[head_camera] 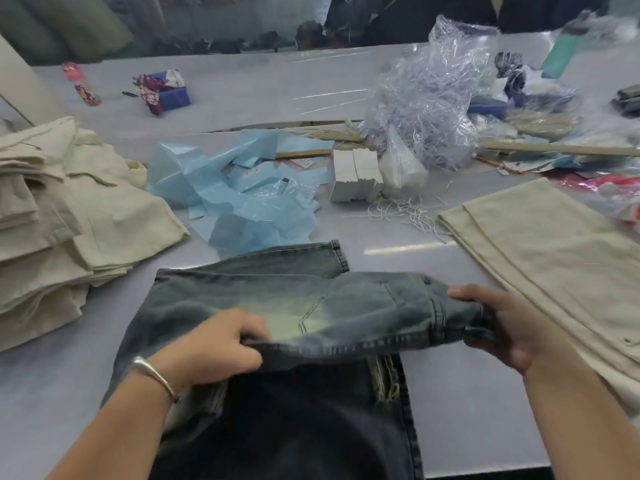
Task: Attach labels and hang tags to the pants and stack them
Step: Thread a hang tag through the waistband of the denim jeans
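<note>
Faded blue denim jeans (277, 306), folded on the grey bench (450, 393), are gripped at the near fold by left hand (214, 348) and right hand (502, 327), each grip closed.

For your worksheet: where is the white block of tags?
In the head view, the tags stand mid-table, right of the blue plastic and left of a white bag.

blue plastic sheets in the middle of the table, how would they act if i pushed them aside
The blue plastic sheets look thin and crumpled, so they would probably crush and slide rather than move as one piece. Being loose and overlapping, some would likely stay behind. They seem very light, and might drag the white strings nearby.
</note>
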Demonstrator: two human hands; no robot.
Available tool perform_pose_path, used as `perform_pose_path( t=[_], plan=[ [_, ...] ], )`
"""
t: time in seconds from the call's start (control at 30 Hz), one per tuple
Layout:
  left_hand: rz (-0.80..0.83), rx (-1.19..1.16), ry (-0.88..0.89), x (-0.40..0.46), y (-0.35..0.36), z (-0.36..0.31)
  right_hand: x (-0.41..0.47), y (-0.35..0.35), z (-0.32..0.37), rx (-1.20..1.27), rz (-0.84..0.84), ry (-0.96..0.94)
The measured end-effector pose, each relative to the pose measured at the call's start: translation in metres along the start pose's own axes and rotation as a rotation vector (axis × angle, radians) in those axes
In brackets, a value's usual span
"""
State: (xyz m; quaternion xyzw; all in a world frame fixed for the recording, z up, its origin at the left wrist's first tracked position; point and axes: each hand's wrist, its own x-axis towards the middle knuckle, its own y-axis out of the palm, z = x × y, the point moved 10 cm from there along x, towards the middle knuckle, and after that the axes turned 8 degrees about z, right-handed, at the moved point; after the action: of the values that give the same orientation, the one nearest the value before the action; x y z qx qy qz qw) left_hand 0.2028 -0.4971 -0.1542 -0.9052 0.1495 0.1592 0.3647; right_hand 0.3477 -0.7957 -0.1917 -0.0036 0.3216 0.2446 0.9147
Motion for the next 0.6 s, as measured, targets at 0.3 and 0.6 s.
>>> perform_pose_path(
  t=[0.3, 0.6],
  plan=[
    [-0.053, -0.09, -0.237, 0.054, 0.103, 0.02, -0.01, -0.014, -0.031, -1.216, -0.576, -0.106],
    [-0.317, -0.928, -0.107, 0.088, 0.105, -0.037, -0.06, 0.123, 0.0, -1.266, -0.3, -0.796]
  ],
)
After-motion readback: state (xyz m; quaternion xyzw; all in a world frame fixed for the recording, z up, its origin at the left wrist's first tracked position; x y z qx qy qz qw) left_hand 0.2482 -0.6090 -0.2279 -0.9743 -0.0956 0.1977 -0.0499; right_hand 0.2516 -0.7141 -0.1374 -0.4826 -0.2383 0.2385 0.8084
